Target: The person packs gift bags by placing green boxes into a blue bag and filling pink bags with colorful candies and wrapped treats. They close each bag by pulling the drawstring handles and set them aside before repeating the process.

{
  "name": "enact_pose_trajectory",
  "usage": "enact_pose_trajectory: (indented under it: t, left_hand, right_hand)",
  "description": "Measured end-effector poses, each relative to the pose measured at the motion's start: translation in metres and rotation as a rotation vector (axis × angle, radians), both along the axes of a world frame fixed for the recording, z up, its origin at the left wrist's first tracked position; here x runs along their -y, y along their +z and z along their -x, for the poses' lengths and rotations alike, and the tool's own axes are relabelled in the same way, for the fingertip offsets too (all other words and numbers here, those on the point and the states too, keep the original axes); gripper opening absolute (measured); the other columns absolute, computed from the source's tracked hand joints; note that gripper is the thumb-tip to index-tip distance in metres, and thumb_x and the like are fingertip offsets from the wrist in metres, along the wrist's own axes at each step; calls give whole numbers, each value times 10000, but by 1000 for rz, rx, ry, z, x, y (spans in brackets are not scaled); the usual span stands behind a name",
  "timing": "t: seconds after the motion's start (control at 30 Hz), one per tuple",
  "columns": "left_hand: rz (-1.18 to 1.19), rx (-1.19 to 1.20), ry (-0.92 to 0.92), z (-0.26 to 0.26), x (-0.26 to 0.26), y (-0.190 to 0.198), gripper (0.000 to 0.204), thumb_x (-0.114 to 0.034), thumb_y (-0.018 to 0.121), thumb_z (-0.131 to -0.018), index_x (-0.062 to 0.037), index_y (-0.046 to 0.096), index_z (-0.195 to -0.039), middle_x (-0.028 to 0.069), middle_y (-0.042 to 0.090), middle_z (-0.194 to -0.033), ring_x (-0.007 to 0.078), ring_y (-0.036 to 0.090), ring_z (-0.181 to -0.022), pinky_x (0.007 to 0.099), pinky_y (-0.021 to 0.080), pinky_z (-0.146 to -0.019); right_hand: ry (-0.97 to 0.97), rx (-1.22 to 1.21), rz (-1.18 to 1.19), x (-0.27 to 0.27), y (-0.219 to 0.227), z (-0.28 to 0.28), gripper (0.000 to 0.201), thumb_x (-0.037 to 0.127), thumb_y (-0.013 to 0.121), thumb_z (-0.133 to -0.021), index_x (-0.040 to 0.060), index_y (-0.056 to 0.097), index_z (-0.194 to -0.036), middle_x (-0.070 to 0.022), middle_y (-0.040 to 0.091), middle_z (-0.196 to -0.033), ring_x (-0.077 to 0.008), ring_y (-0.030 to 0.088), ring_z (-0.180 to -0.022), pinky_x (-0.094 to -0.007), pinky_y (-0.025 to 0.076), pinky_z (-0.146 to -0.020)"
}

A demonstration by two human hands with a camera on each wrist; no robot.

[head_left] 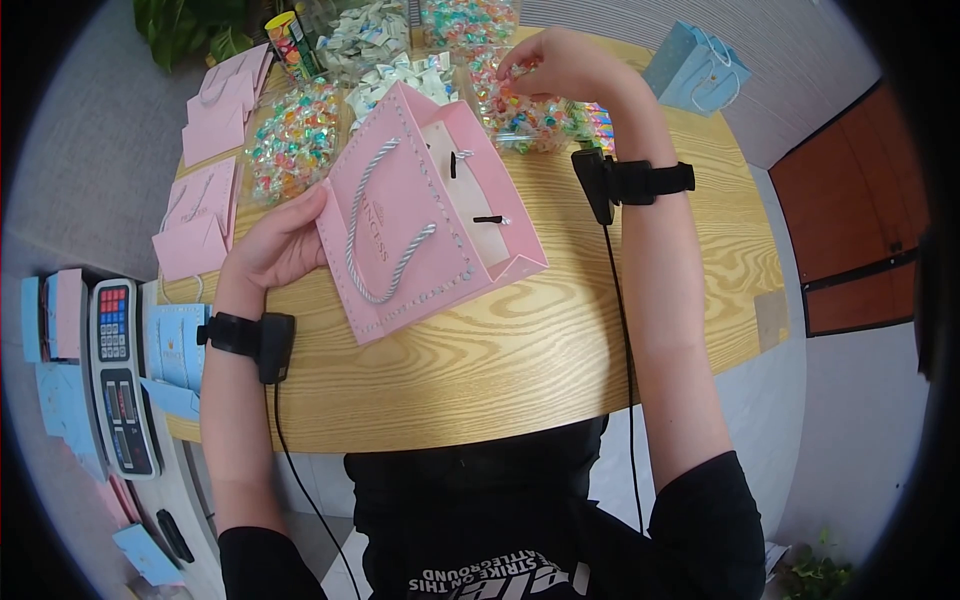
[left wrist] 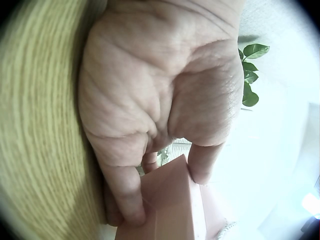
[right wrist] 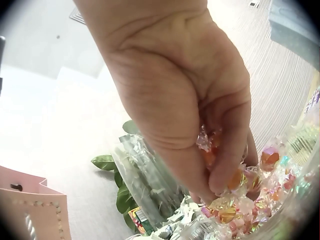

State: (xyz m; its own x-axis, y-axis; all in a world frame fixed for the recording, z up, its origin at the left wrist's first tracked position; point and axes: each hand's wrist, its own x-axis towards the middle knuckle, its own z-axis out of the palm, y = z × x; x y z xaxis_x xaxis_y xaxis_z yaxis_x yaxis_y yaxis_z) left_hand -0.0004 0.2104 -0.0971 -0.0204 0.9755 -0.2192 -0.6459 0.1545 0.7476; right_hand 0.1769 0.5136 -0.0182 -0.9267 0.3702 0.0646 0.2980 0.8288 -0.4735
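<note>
My left hand (head_left: pixel 280 238) grips a pink paper gift bag (head_left: pixel 425 272) at its lower end, thumb on one face and fingers on the other. The bag lies tilted over the table with its mouth toward the right; a silver rope handle and the word PRINCESS show on its front. In the left wrist view the fingers pinch the bag's folded pink edge (left wrist: pixel 172 200). At the back right, my right hand (head_left: pixel 580 72) reaches into a clear bin of wrapped candies (head_left: pixel 520 125). Its curled fingers hold orange wrapped candies (right wrist: pixel 212 145), partly hidden by the palm.
More bins hold colourful candies (head_left: pixel 292 140) and white-wrapped pieces (head_left: pixel 375 35). Pink bags (head_left: pixel 195 215) line the table's left side; a blue bag (head_left: pixel 697 70) stands at the back right. A digital scale (head_left: pixel 122 380) is at the left. Camera cables trail from both wrists.
</note>
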Motion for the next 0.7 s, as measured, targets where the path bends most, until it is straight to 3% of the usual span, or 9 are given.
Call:
enact_pose_trajectory:
  t: [0.2,0.3,0.37,0.43,0.5,0.57,0.63,0.7]
  left_hand:
    - [-17,2,-25,-1,0,2,524,-286,418,-963,-21,252,-1383,144,448,-1301,231,528,-1128,368,502,-887]
    - [-11,-3,5,-3,0,2,530,-286,424,-960,-23,249,-1385,143,444,-1306,228,527,-1129,369,502,-888]
    - [-11,0,-5,-4,0,4,534,-289,430,-958,-22,251,-1384,140,450,-1302,225,527,-1130,370,502,-888]
    - [-14,-3,-11,-2,0,4,536,-291,432,-957,-20,253,-1383,139,456,-1297,224,527,-1130,371,502,-887]
    - [-15,-7,-19,-2,0,4,538,-293,433,-956,-19,254,-1382,138,461,-1292,223,527,-1129,371,503,-887]
    - [-22,-23,-22,-2,0,4,539,-295,438,-954,-15,260,-1379,137,470,-1283,223,527,-1130,376,501,-892]
    - [-20,-17,-20,-2,-1,3,539,-295,440,-953,-16,260,-1378,136,467,-1286,223,526,-1131,378,498,-896]
    - [-19,-12,-17,-2,-1,3,539,-295,441,-952,-16,261,-1377,136,464,-1288,223,525,-1132,381,496,-900]
  right_hand:
    - [-18,32,-13,2,3,-1,247,154,664,-771,75,677,-1005,-47,636,-728,-117,627,-669,-263,500,-603]
    - [-16,-75,56,7,18,-7,214,151,658,-776,63,677,-970,-46,648,-768,-112,623,-685,-262,497,-620]
    - [92,-148,31,25,44,-17,190,120,651,-763,50,668,-939,-55,652,-782,-140,622,-713,-271,493,-651]
    - [70,-93,61,70,87,-35,200,139,647,-780,38,672,-950,-72,663,-839,-142,622,-762,-281,493,-681]
    - [46,-38,93,94,101,-47,215,159,644,-797,25,675,-962,-89,673,-896,-145,621,-811,-291,493,-711]
    - [453,-99,-17,105,105,-54,207,161,641,-800,23,676,-950,-95,672,-892,-144,619,-814,-295,493,-727]
    - [443,-48,-47,113,98,-50,199,140,633,-805,26,668,-965,-81,671,-870,-139,613,-808,-287,493,-724]
    - [489,-50,-51,109,66,-34,199,104,658,-742,36,654,-929,-73,645,-790,-177,612,-725,-283,486,-670]
